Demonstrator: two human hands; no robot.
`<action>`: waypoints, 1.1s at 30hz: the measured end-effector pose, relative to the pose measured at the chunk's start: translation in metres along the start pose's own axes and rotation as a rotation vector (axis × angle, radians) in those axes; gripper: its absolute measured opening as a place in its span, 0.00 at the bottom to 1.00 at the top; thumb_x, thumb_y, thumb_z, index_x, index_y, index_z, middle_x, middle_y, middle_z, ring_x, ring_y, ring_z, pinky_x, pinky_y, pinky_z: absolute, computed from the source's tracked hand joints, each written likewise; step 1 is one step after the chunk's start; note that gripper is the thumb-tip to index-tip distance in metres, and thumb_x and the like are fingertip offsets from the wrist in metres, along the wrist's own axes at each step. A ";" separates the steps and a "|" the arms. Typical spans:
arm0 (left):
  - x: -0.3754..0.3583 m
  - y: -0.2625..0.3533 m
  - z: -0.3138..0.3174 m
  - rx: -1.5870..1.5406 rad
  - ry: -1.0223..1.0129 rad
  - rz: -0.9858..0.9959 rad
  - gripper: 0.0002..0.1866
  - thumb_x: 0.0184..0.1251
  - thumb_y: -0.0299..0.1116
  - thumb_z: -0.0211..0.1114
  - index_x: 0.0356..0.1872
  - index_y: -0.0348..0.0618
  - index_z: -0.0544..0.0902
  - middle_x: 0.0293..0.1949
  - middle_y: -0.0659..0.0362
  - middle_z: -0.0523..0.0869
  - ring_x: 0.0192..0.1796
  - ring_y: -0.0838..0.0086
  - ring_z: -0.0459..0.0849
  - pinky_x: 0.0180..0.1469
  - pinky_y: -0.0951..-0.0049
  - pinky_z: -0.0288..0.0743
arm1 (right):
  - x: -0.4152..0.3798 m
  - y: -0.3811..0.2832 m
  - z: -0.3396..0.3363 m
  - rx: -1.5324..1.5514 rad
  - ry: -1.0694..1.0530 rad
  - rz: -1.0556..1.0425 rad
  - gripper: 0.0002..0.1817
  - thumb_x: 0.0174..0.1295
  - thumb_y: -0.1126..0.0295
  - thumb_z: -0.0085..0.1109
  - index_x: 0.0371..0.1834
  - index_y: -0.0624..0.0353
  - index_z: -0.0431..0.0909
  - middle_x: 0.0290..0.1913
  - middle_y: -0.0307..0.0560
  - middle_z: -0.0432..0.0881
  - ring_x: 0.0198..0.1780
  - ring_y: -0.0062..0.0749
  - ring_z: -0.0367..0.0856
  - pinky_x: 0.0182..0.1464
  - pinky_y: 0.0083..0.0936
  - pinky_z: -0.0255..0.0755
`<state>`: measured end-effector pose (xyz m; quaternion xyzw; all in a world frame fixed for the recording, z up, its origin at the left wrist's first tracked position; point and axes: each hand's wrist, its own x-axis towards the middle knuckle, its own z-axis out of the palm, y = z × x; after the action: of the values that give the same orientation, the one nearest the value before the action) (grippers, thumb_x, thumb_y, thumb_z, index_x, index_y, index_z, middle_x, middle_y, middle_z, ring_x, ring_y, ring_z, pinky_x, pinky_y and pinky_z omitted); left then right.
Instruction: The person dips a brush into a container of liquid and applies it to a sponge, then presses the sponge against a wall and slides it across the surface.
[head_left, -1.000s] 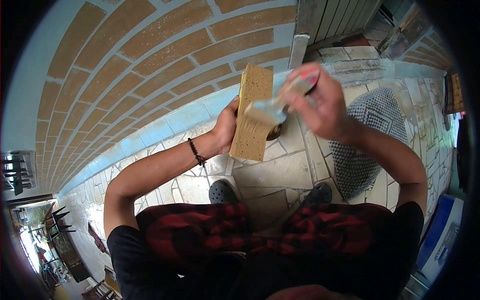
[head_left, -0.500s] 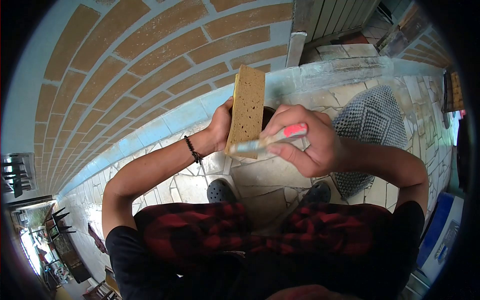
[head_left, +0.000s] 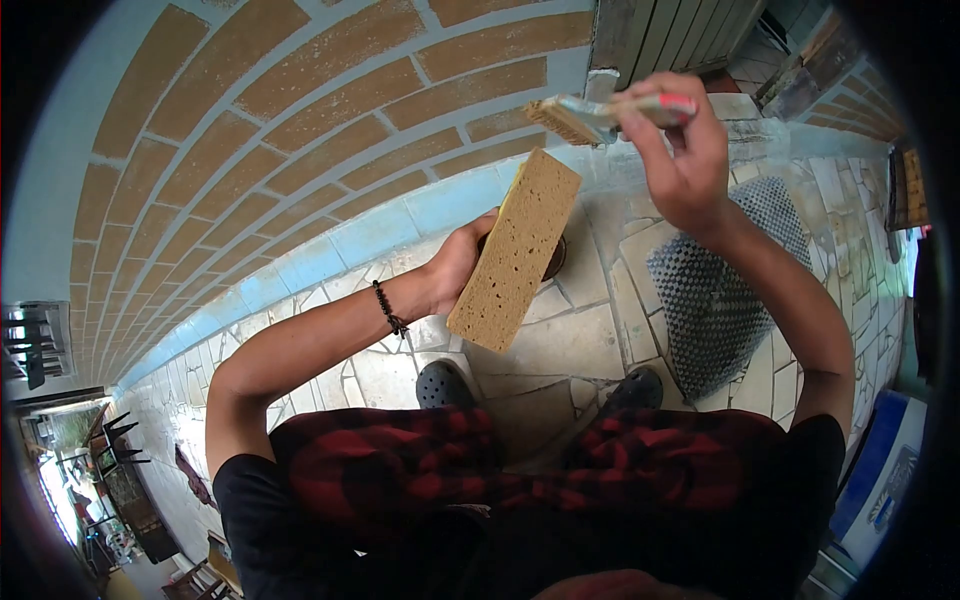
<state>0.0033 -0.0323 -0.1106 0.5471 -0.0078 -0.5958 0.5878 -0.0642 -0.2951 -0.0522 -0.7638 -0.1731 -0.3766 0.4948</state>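
Note:
My left hand [head_left: 462,262], with a dark beaded bracelet on its wrist, is closed on the left edge of a tan, pitted sponge [head_left: 522,250]. The sponge is a long flat block, tilted with its top to the right, and a yellow edge shows on its left. Behind it a dark round container [head_left: 556,258] shows only in part; how it is held is hidden. Up and to the right, my right hand [head_left: 680,150] grips a paintbrush [head_left: 610,110] by its pale handle with a red-pink patch. The brush's tan-coated bristles point left, above the sponge and apart from it.
A wall with tan painted bricks [head_left: 330,65] and pale grey joints rises ahead, with a light blue band [head_left: 385,235] at its base. A grey woven mat [head_left: 725,300] lies on the stone-paved floor [head_left: 560,340] at right. A wooden door [head_left: 680,40] stands beyond.
My right hand has lifted the brush off the sponge's lower end, up and to the right toward the wall. The sponge in my left hand has tilted to the right and shifted slightly down.

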 end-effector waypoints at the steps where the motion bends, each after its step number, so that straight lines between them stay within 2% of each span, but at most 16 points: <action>1: -0.001 0.001 0.002 0.019 0.004 0.012 0.29 0.87 0.50 0.31 0.77 0.53 0.68 0.56 0.52 0.86 0.49 0.63 0.89 0.49 0.55 0.86 | -0.002 0.001 -0.002 -0.082 -0.063 -0.156 0.12 0.70 0.80 0.65 0.53 0.62 0.76 0.41 0.46 0.84 0.38 0.27 0.85 0.40 0.24 0.81; 2: 0.002 0.000 -0.002 -0.004 0.000 -0.008 0.29 0.87 0.50 0.30 0.78 0.53 0.67 0.57 0.51 0.86 0.51 0.62 0.89 0.51 0.54 0.86 | -0.004 0.001 -0.003 -0.166 -0.126 -0.312 0.12 0.69 0.81 0.65 0.53 0.62 0.76 0.41 0.47 0.84 0.39 0.29 0.85 0.40 0.25 0.81; 4: 0.009 0.001 -0.012 -0.046 -0.008 -0.047 0.31 0.87 0.51 0.29 0.80 0.53 0.67 0.61 0.49 0.85 0.54 0.59 0.89 0.54 0.53 0.86 | -0.020 -0.013 0.005 -0.016 -0.281 -0.200 0.14 0.65 0.79 0.68 0.51 0.61 0.77 0.40 0.51 0.84 0.39 0.37 0.86 0.40 0.32 0.80; 6: 0.005 0.007 -0.004 -0.060 0.024 -0.029 0.32 0.87 0.51 0.28 0.81 0.52 0.65 0.64 0.47 0.84 0.58 0.56 0.88 0.58 0.51 0.85 | -0.031 -0.038 0.010 -0.007 -0.402 -0.112 0.15 0.64 0.79 0.69 0.52 0.61 0.77 0.39 0.50 0.83 0.37 0.37 0.85 0.38 0.31 0.77; 9: 0.009 0.009 -0.005 -0.182 -0.002 -0.042 0.33 0.86 0.52 0.28 0.83 0.52 0.63 0.69 0.45 0.81 0.62 0.54 0.86 0.62 0.49 0.84 | -0.033 -0.060 0.020 0.209 -0.377 0.026 0.14 0.67 0.76 0.68 0.52 0.61 0.76 0.38 0.45 0.82 0.35 0.31 0.83 0.37 0.29 0.75; 12: 0.005 0.011 0.001 -0.168 -0.002 -0.055 0.32 0.87 0.52 0.29 0.82 0.52 0.64 0.68 0.46 0.82 0.63 0.55 0.87 0.62 0.50 0.84 | -0.027 -0.059 0.021 0.360 -0.371 0.383 0.13 0.71 0.73 0.67 0.53 0.61 0.75 0.37 0.41 0.81 0.34 0.23 0.81 0.37 0.25 0.74; 13: 0.001 0.014 0.006 -0.132 0.010 -0.054 0.32 0.87 0.51 0.30 0.81 0.51 0.65 0.68 0.47 0.82 0.62 0.57 0.87 0.61 0.51 0.85 | -0.026 -0.047 0.023 0.346 -0.319 0.378 0.12 0.73 0.70 0.66 0.52 0.62 0.75 0.38 0.38 0.80 0.36 0.18 0.79 0.38 0.22 0.74; 16: 0.006 0.008 0.000 -0.037 0.019 0.013 0.29 0.87 0.50 0.31 0.78 0.52 0.68 0.64 0.50 0.84 0.58 0.61 0.88 0.57 0.53 0.86 | -0.012 -0.010 0.016 0.356 -0.097 0.474 0.12 0.74 0.70 0.66 0.54 0.62 0.75 0.38 0.38 0.80 0.36 0.18 0.79 0.39 0.20 0.75; 17: 0.009 0.005 -0.002 -0.070 0.031 0.025 0.27 0.87 0.49 0.33 0.74 0.53 0.69 0.60 0.53 0.85 0.53 0.65 0.89 0.53 0.56 0.87 | -0.007 -0.001 0.012 0.327 -0.059 0.438 0.12 0.74 0.71 0.66 0.54 0.62 0.75 0.39 0.38 0.81 0.37 0.18 0.80 0.40 0.20 0.75; 20: 0.004 0.006 0.002 -0.013 0.098 0.072 0.29 0.86 0.49 0.36 0.75 0.46 0.71 0.57 0.50 0.88 0.49 0.64 0.91 0.50 0.57 0.89 | 0.001 0.014 -0.002 0.188 0.021 0.309 0.12 0.73 0.72 0.66 0.54 0.63 0.76 0.41 0.39 0.82 0.39 0.19 0.82 0.43 0.20 0.77; 22: 0.004 0.005 -0.003 -0.035 0.062 0.068 0.28 0.86 0.48 0.36 0.75 0.46 0.72 0.56 0.50 0.88 0.48 0.64 0.91 0.49 0.58 0.89 | 0.000 0.016 -0.008 0.040 0.025 0.190 0.12 0.73 0.74 0.66 0.54 0.63 0.76 0.43 0.39 0.83 0.41 0.19 0.83 0.45 0.21 0.79; 25: 0.008 0.003 -0.009 -0.076 0.040 0.029 0.28 0.86 0.47 0.36 0.74 0.46 0.73 0.55 0.50 0.89 0.48 0.64 0.91 0.48 0.59 0.89 | -0.012 0.012 -0.011 -0.115 -0.091 0.036 0.11 0.73 0.75 0.66 0.54 0.63 0.77 0.45 0.40 0.84 0.43 0.20 0.85 0.47 0.22 0.80; 28: 0.008 0.002 -0.011 -0.111 0.082 -0.010 0.28 0.85 0.47 0.37 0.71 0.45 0.75 0.53 0.50 0.89 0.47 0.63 0.91 0.48 0.59 0.89 | -0.017 -0.007 -0.005 -0.022 -0.228 -0.022 0.11 0.73 0.76 0.65 0.54 0.63 0.76 0.43 0.41 0.84 0.43 0.21 0.84 0.45 0.21 0.79; 29: 0.007 0.002 -0.010 -0.122 0.103 -0.021 0.28 0.85 0.47 0.37 0.70 0.44 0.76 0.52 0.49 0.89 0.46 0.63 0.91 0.48 0.58 0.89 | -0.021 -0.014 -0.001 0.211 -0.168 0.254 0.11 0.73 0.75 0.65 0.54 0.62 0.76 0.42 0.41 0.83 0.41 0.20 0.83 0.42 0.20 0.78; 32: 0.016 -0.003 -0.029 -0.205 0.103 -0.036 0.29 0.84 0.50 0.36 0.65 0.41 0.79 0.50 0.49 0.89 0.46 0.61 0.91 0.49 0.56 0.88 | -0.011 -0.014 -0.002 0.435 -0.115 0.557 0.10 0.75 0.72 0.63 0.53 0.61 0.75 0.40 0.39 0.81 0.39 0.18 0.80 0.39 0.18 0.76; 33: 0.019 -0.005 -0.035 -0.214 0.116 -0.024 0.30 0.84 0.51 0.36 0.64 0.41 0.80 0.50 0.48 0.89 0.46 0.60 0.91 0.49 0.56 0.87 | -0.016 -0.002 0.002 0.384 -0.066 0.504 0.10 0.75 0.70 0.64 0.53 0.61 0.75 0.40 0.39 0.81 0.37 0.17 0.78 0.38 0.18 0.75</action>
<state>0.0287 -0.0218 -0.1395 0.5149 0.0963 -0.5675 0.6353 -0.0751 -0.2911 -0.0634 -0.6871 -0.0622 -0.1773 0.7018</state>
